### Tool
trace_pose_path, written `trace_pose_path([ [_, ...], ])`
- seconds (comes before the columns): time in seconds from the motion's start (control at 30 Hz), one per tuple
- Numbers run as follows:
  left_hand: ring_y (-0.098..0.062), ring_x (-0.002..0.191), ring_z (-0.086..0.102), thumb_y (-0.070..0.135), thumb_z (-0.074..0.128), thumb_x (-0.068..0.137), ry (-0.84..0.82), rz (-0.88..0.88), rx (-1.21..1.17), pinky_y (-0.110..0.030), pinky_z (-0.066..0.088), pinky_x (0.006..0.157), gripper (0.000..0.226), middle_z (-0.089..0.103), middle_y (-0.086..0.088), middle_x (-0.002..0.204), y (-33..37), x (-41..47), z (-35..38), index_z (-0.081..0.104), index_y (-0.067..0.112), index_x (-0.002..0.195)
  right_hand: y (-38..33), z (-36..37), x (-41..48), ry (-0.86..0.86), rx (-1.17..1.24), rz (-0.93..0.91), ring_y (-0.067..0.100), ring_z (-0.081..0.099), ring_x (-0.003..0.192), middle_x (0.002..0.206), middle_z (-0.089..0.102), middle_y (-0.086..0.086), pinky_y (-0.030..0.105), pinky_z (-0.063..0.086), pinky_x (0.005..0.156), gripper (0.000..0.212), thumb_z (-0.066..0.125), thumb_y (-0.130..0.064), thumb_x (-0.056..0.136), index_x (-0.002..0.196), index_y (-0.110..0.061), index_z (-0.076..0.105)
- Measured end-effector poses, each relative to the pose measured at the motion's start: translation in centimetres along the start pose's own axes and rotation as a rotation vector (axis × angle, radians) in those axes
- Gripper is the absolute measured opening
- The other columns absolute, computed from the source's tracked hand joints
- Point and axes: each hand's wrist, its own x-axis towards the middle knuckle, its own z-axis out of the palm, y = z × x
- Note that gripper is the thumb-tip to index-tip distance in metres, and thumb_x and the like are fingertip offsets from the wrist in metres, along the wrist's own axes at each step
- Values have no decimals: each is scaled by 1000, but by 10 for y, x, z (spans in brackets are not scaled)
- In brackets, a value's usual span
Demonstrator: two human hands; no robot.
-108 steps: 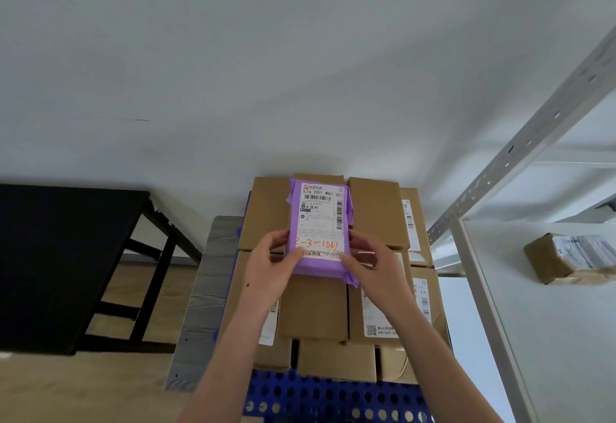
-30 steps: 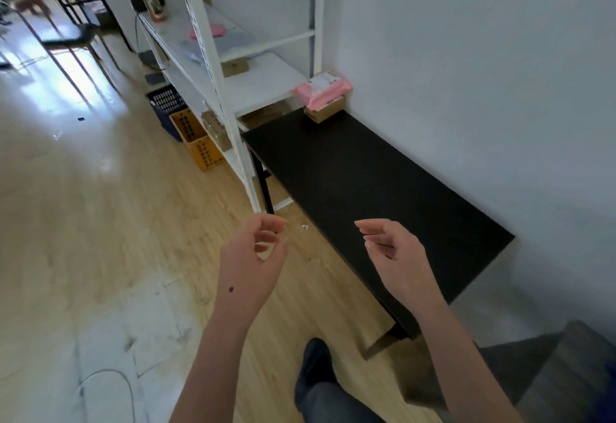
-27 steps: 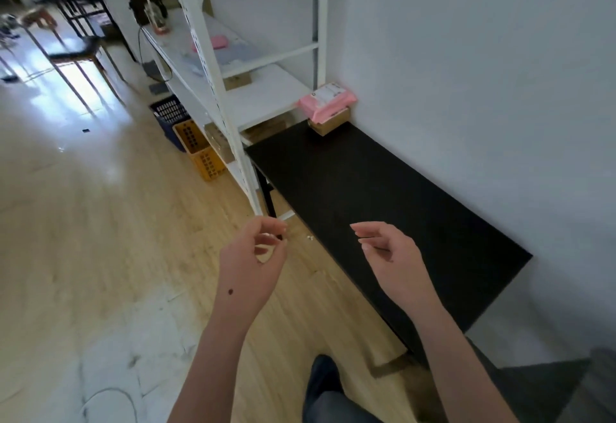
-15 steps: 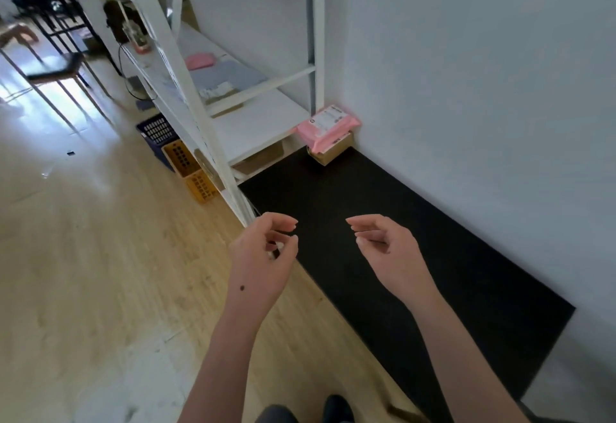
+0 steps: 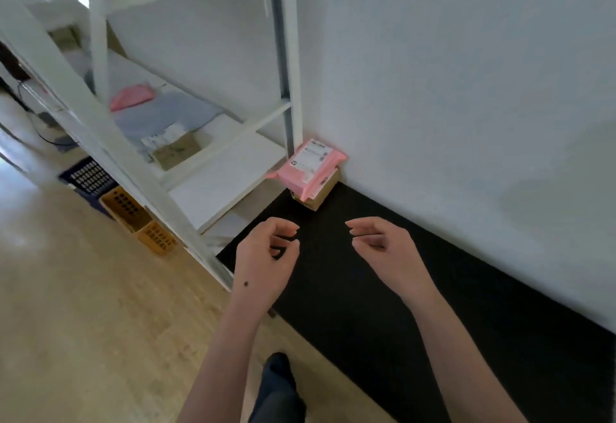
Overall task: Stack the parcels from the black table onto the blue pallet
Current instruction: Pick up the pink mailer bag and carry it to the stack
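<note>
Pink parcel (image 5: 311,164) nearer now; left hand (image 5: 263,264), right hand (image 5: 386,249) above black table (image 5: 366,306), fingers (image 5: 285,226) loosely curled, empty.

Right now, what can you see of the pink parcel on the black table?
The pink parcel looks like a soft plastic mailer bag with a white printed label on top. It lies flat, a little askew, on a small brown cardboard box in the far corner of the black table, near the white wall. The left hand and right hand hover short of it.
</note>
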Motion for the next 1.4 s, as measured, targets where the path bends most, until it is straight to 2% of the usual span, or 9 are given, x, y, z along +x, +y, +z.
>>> trace_pose_path([
  [0.2,8,84,54,15,66,85,-152,-4,46,-4,37,62,24,58,23,91,-43,106,-16,59,36,95,-23,51,71,89,46,106,-3,59,94,103,63,-17,11,44,72,31,66,-11,89,112,-32,65],
  [0.43,-2,102,51,7,57,89,-282,30,73,-13,36,85,25,61,9,116,-77,203,4,60,30,97,-19,84,140,133,187,228,0,60,100,108,64,-14,18,50,81,35,68,-12,87,114,-33,62],
  [0.6,-13,105,54,12,49,93,-348,-1,87,-9,36,76,27,59,-4,127,-93,256,46,59,18,118,5,99,192,74,270,385,17,53,124,137,54,-2,37,47,101,66,72,-16,84,143,-21,43],
  [0.77,-15,86,58,24,42,97,-381,-35,232,-8,30,51,19,60,2,101,-115,291,72,55,20,110,22,111,233,88,289,435,19,48,129,146,47,4,32,45,95,62,66,-10,87,143,-17,41],
  [0.9,-24,109,58,14,57,91,-444,-127,160,-18,46,81,42,58,-9,124,-128,307,77,47,13,132,29,124,249,155,313,495,20,52,125,140,53,5,34,46,98,62,69,-11,85,141,-15,44],
  [1.03,-13,98,61,27,58,88,-483,-123,88,-16,38,67,37,63,-1,119,-119,312,87,52,21,124,38,134,254,200,345,539,13,55,115,136,57,5,23,48,82,59,69,-12,85,139,-13,47],
  [1.17,-23,110,58,23,58,89,-489,-258,55,-24,39,80,44,61,-7,125,-121,311,84,50,15,131,39,133,257,145,354,548,18,54,122,138,55,5,29,47,93,55,66,-15,88,139,-15,47],
  [1.27,-16,98,58,19,53,92,-511,-236,80,-11,39,69,39,61,-8,125,-121,313,80,54,11,130,39,130,255,125,352,516,15,54,120,138,54,2,28,45,92,52,64,-18,90,139,-17,47],
  [1.4,-18,102,59,17,49,93,-484,-207,70,-19,40,76,34,63,-8,122,-116,315,75,59,11,125,41,122,246,162,416,501,10,59,108,133,58,1,29,52,92,47,59,-18,94,139,-18,49],
])
